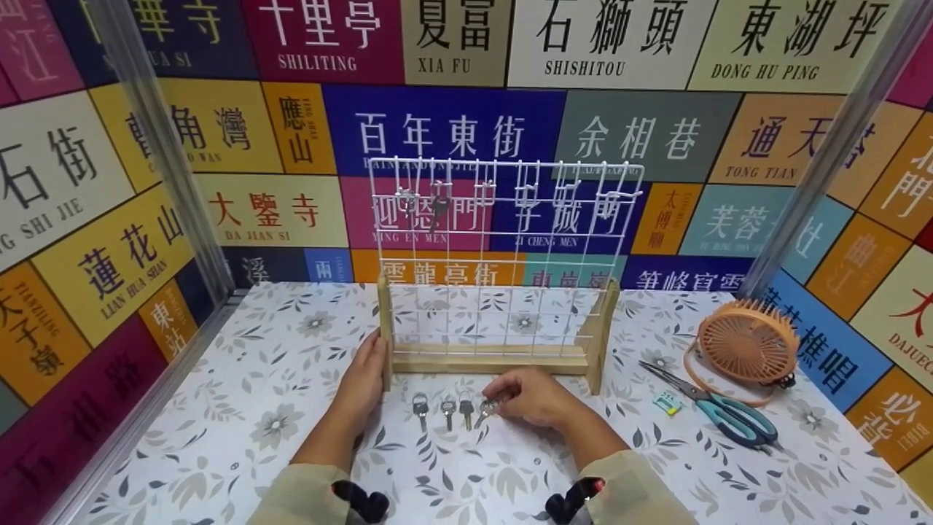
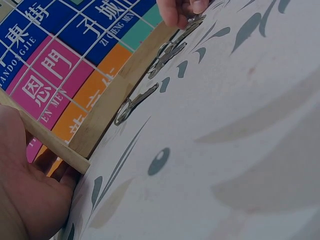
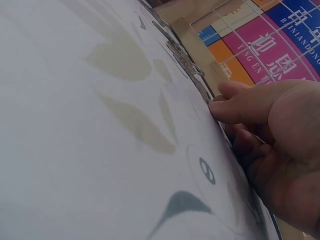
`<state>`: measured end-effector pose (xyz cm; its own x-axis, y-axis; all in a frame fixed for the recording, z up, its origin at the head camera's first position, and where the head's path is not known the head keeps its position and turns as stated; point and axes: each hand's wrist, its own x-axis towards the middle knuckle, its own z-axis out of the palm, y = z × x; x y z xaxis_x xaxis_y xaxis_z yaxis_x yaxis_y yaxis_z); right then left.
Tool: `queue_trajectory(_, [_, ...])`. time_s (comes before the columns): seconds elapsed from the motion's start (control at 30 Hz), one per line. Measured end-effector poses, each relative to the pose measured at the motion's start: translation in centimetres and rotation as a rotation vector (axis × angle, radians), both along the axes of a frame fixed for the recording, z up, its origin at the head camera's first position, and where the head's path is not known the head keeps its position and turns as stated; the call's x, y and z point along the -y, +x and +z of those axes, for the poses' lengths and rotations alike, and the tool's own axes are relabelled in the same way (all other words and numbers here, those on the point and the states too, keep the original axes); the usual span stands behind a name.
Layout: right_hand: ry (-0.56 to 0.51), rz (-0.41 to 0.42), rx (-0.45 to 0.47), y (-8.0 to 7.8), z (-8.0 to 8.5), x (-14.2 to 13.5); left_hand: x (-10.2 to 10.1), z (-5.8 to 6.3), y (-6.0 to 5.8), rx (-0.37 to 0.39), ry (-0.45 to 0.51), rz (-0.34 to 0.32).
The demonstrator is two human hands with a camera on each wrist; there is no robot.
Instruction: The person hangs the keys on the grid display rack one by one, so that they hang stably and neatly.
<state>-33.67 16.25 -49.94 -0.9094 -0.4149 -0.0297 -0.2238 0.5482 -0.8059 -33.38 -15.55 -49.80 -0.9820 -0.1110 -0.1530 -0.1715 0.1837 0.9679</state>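
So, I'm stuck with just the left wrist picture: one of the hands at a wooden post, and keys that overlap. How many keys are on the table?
Observer: From the head view, four keys lie in a row in front of the rack.
Visitor: My picture misses the top of that rack. Is anything hanging up there?
Observer: Yes, what looks like a dark key hangs near its upper left.
Visitor: And what's over at the right side of the table?
Observer: An orange fan is there, near the wall.
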Motion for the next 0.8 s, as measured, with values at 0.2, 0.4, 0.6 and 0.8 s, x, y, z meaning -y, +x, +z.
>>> queue_trajectory(0.2, [0.022,-0.006,-0.007,0.16,0.03,0.18,0.11,-0.01,0.1,0.005,0.001,0.001])
queue_trajectory(0.4, [0.034,0.007,-0.029,0.25,0.19,0.3,0.22,-0.06,0.19,-0.009,0.004,0.0])
queue_trajectory(0.6, [0.109,0.044,-0.08,0.16,0.45,0.53,0.22,0.05,0.21,-0.016,0.009,-0.008])
queue_trajectory(0.8, [0.173,0.052,-0.074,0.31,0.7,0.57,0.21,-0.01,0.21,-0.012,-0.024,-0.005])
